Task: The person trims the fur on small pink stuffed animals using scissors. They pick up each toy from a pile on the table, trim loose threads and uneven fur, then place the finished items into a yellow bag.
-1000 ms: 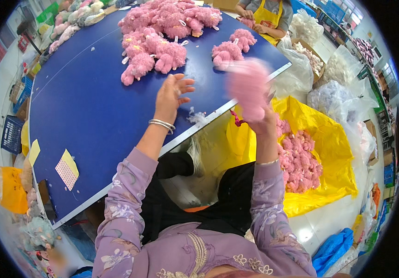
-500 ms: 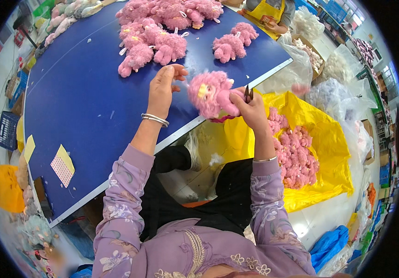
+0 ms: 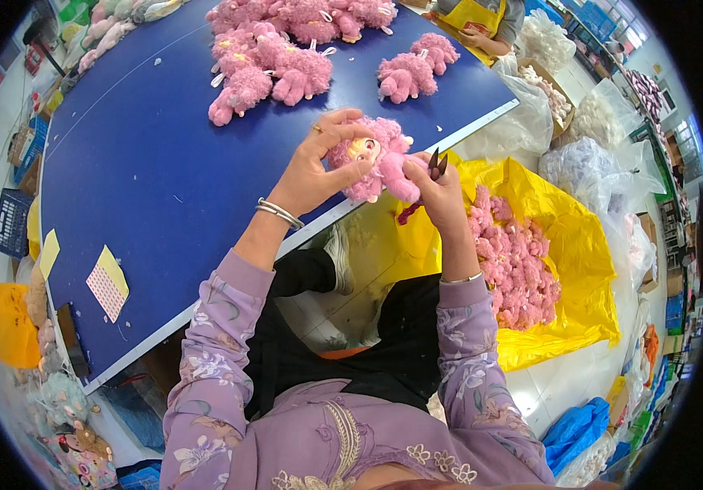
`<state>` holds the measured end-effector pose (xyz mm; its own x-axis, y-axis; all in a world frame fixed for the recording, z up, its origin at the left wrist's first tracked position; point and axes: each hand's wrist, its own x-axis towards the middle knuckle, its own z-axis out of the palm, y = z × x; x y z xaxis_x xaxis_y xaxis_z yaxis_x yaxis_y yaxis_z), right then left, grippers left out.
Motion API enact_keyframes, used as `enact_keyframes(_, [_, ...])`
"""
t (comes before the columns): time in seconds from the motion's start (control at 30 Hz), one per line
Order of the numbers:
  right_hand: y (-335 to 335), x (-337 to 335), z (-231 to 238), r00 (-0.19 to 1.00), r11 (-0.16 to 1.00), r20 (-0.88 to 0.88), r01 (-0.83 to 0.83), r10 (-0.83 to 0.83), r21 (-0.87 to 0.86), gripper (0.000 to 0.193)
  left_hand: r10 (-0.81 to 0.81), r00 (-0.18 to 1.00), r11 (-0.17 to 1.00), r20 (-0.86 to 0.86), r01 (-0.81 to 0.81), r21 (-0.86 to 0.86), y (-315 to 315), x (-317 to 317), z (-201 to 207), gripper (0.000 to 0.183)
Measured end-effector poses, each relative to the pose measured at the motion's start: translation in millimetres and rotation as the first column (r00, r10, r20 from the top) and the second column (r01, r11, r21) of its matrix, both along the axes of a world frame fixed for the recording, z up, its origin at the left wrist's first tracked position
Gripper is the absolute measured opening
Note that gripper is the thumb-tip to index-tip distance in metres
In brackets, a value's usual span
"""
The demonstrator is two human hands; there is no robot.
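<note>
Mid-trim: left hand [image 3: 319, 167] gripping pink plush doll [image 3: 376, 163], right hand [image 3: 441, 192] closed on small snips [image 3: 435, 163] at doll's side. Approx. a dozen dolls piled on blue table [image 3: 147, 180]; yellow bag [image 3: 568, 245] full of more, likely still to do.

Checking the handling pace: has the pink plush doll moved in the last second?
Yes. The pink plush doll came leftward from beyond the blue table's edge to over it, between the left hand and right hand.

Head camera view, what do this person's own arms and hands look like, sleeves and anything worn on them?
Both arms wear loose lilac sleeves with a pale floral print, pushed up to about mid-forearm. The left hand has a stack of thin silver bangles at the wrist and a small ring on one finger. The right hand has one slim bracelet at the sleeve's cuff. Hands are bare, no gloves.
</note>
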<state>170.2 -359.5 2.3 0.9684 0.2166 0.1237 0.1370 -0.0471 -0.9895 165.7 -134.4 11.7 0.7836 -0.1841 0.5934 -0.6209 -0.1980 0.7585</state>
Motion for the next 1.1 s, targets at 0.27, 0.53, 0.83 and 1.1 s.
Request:
enact_keyframes(0.27, [-80.4, 10.0, 16.0, 0.903, 0.481, 0.369, -0.429, 0.220, 0.764, 0.064, 0.327, 0.942, 0.944, -0.080, -0.329, -0.014, 59.8, 73.5, -8.8, 0.025])
enact_keyframes(0.53, [-2.2, 13.7, -0.4, 0.975, 0.976, -0.116, -0.177, 0.191, 0.126, 0.026, 0.592, 0.708, 0.427, 0.386, -0.681, 0.594, 70.0, 150.2, -42.2, 0.062])
enact_keyframes(0.83, [-6.7, 17.0, -13.2, 0.998, 0.996, -0.016, -0.060, 0.059, -0.067, 0.018, -0.276, 0.684, 0.939, -0.675, 0.042, -0.342, 56.6, 90.3, -3.3, 0.022])
enact_keyframes(1.1, [-7.5, 26.2, -30.6, 0.977, 0.977, 0.125, 0.187, -0.174, -0.105, 0.017, -0.155, 0.620, 0.988, -0.769, 0.097, -0.121, 69.5, 33.4, 3.6, 0.020])
